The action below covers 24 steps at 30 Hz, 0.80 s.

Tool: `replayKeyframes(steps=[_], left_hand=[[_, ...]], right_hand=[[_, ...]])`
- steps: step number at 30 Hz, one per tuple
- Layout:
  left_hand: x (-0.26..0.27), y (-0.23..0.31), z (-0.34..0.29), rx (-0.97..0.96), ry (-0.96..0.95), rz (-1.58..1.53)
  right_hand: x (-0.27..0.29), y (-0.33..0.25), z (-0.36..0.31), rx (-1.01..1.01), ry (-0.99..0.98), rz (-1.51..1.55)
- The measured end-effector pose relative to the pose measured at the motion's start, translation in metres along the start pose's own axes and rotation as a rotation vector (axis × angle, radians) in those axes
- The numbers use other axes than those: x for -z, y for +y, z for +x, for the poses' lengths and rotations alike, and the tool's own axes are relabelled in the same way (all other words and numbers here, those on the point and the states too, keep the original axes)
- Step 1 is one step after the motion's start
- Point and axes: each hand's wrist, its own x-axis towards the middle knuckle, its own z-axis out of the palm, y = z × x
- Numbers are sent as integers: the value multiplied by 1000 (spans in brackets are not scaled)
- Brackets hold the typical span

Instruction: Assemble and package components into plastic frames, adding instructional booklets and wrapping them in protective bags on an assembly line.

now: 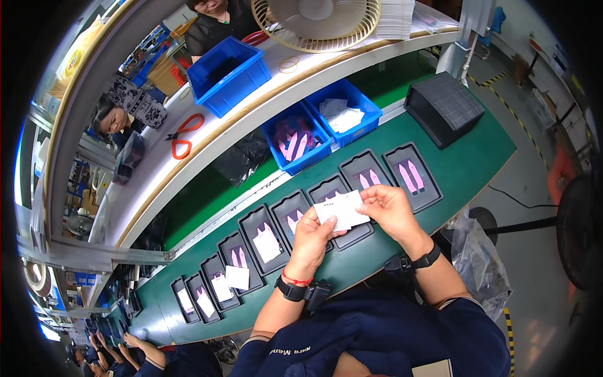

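Observation:
Over the row of trays, my left hand (308, 242) grips a small stack of white printed cards (339, 212) between thumb and fingers. My right hand (391, 210) pinches the right end of a card at that stack. Beneath and around my hands, several black trays (424, 200) form a slanting row on the green table. Pink pointed pieces (411, 178) lie in pairs in the trays to the right. White cards (267, 245) cover the pink pieces in some trays to the left, and one loose card (237, 278) lies across a tray's edge.
Behind the trays stand a blue bin (308, 164) of pink pieces and a blue bin (362, 131) of white papers. A black tray stack (445, 108) sits at the right. The shelf above holds another blue bin (242, 83), red-handled scissors (182, 148) and a fan (314, 25). Other people work nearby.

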Motion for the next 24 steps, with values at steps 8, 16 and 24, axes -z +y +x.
replayKeyframes(steps=[8,16,24], left_hand=[[-9,0,12,-1,-24,18],[-18,-1,18,-45,-57,86],[-20,1,16,-72,-27,73]], right_hand=[[15,-17,-4,161,82,-374],[15,-27,-8,674,248,-747],[27,-25,-9,440,320,-745]])
